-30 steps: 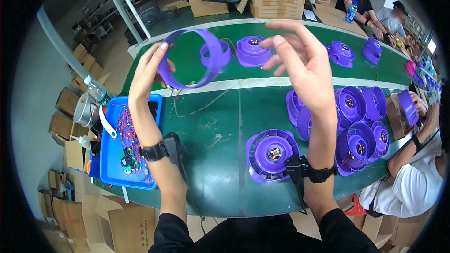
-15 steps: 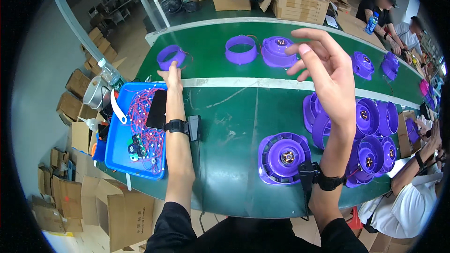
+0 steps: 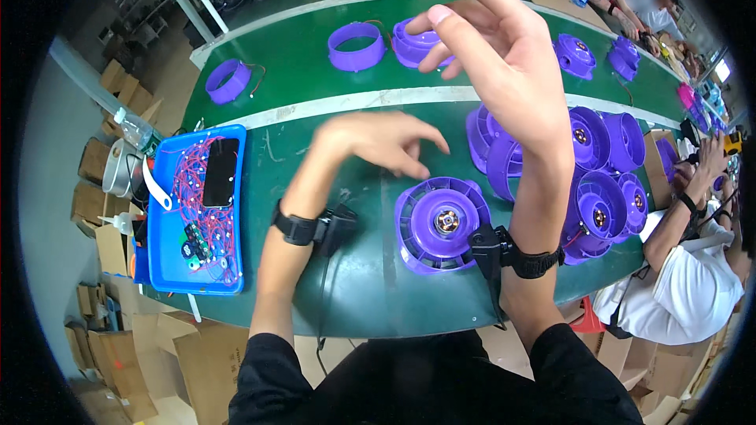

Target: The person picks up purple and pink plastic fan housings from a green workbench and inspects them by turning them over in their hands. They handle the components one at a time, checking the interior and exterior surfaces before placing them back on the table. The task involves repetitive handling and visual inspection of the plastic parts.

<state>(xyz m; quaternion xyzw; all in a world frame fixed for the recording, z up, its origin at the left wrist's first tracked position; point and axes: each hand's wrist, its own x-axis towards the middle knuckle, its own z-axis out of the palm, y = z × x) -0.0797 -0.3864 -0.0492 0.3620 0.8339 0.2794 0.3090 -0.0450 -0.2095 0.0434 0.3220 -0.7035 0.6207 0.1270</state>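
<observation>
My left hand [image 3: 374, 142] hovers over the middle of the green table, its fingers apart and nothing in them. Just to its right lies a round purple fan housing [image 3: 442, 224] with a metal motor hub in its centre. My right hand [image 3: 500, 59] is raised above the table, fingers spread and loosely bent, also holding nothing. Behind its fingertips sits another purple housing [image 3: 405, 46], partly hidden. A purple ring [image 3: 356, 49] with a red wire stands left of that one. Farther left is a second purple ring [image 3: 227, 83] with its wire on the table.
A blue tray [image 3: 240, 228] at the left holds red wires, a black phone [image 3: 220, 173] and small green parts. Purple housings [image 3: 598, 205] are piled at the right. Beyond them a person in a white shirt [image 3: 693, 283] works. Cardboard boxes [image 3: 205, 354] stand on the floor.
My left hand has let go of the far-left purple ring and moved right and nearer, toward the housing in front of me. My right hand stays raised. The whole view has shifted.
</observation>
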